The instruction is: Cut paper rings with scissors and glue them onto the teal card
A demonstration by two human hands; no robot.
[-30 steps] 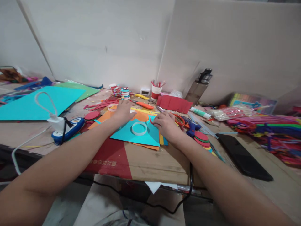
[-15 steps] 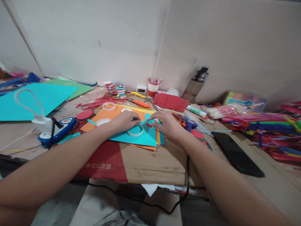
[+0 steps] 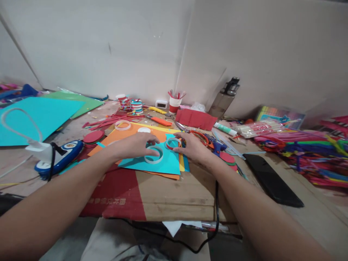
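My left hand [image 3: 140,145] hovers over a white ring [image 3: 153,162] on a blue sheet of paper [image 3: 170,165]. Its fingers are apart, and its thumb reaches over the ring's opening. A second ring, white with red on its wall [image 3: 169,147], sits at the right of the blue sheet. My right hand [image 3: 195,145] has its thumb and forefinger at the front and back of that ring. Orange paper [image 3: 108,139] lies beneath, with a pale pink ring [image 3: 122,125] and a white disc [image 3: 144,129] on it.
Red discs [image 3: 93,137] and a blue device with a white plug [image 3: 61,157] lie left. Scissors [image 3: 199,136], an orange cutter [image 3: 161,121] and a red strip [image 3: 195,119] lie behind. A bottle [image 3: 223,99] leans on the wall; a black phone [image 3: 272,179] lies right.
My left hand has drawn slightly left, its thumb and fingers spreading apart. The red-and-white ring shows more fully between my right thumb and forefinger. The whole view has shifted slightly.
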